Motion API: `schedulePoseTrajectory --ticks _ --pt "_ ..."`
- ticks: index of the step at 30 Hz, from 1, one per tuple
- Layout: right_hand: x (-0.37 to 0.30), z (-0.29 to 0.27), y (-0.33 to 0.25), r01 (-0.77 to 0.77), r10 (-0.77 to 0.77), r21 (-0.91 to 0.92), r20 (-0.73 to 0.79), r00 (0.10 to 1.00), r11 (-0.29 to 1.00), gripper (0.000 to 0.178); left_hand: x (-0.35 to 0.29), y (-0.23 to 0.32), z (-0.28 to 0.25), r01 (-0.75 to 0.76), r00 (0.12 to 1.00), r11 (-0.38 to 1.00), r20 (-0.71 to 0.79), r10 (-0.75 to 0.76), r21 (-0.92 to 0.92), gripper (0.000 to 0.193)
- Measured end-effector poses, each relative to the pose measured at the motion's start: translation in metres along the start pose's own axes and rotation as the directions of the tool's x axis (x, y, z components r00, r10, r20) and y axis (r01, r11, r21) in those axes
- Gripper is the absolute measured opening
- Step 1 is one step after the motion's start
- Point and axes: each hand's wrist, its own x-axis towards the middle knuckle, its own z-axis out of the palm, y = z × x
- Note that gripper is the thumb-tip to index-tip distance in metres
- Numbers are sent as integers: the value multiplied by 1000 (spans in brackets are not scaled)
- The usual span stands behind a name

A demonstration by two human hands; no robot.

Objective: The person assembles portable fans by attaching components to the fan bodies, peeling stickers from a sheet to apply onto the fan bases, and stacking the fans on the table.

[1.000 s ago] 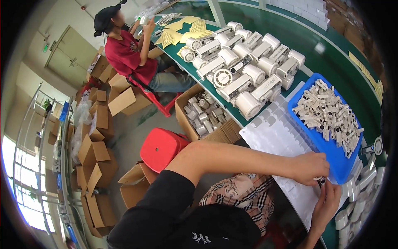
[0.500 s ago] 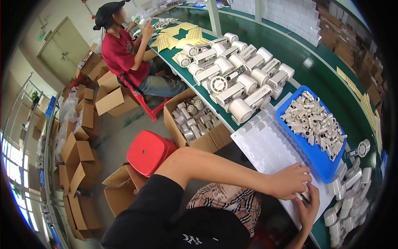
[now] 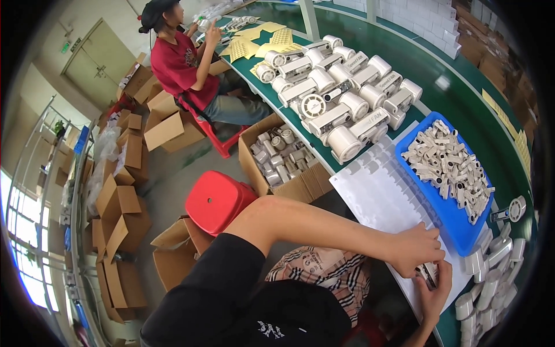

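Over the white sheet (image 3: 370, 188) at the near right, both hands meet on a small white fan part (image 3: 428, 274) with a dark inside. My right hand (image 3: 437, 292) grips it from the near side, thumb and fingers around it. From above, the curled fingers of my left hand (image 3: 417, 250) press on the same part and cover much of it. A blue tray (image 3: 452, 228) heaped with small white plastic pieces (image 3: 445, 159) lies just beyond my hands. White fan housings (image 3: 494, 272) are piled to the right.
White handheld fans (image 3: 347, 95) stand massed on the green table. A fan with a round grille (image 3: 516, 209) lies past the tray. At left are a red stool (image 3: 217, 199), a carton of white parts (image 3: 303, 185) and open cartons. A co-worker (image 3: 184, 69) sits at the far left.
The whole view has shifted slightly, moving the scene rightward. My left hand's fingers have curled further over the part, and more of its dark inside shows. My right hand keeps its grip.
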Motion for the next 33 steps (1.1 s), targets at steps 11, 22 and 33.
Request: schedulePoseTrajectory --ticks 11,22,33 --pt "0 10 -6 -32 41 93 -101 994 995 53 2 9 14 185 973 980 -127 -192 -69 39" --pt "-2 -10 3 184 -93 290 -300 949 939 70 7 8 -6 242 943 933 -161 -291 -267 52" --pt "0 18 -29 36 22 420 -134 991 907 56 -40 9 -94 96 691 769 -513 -509 -632 56"
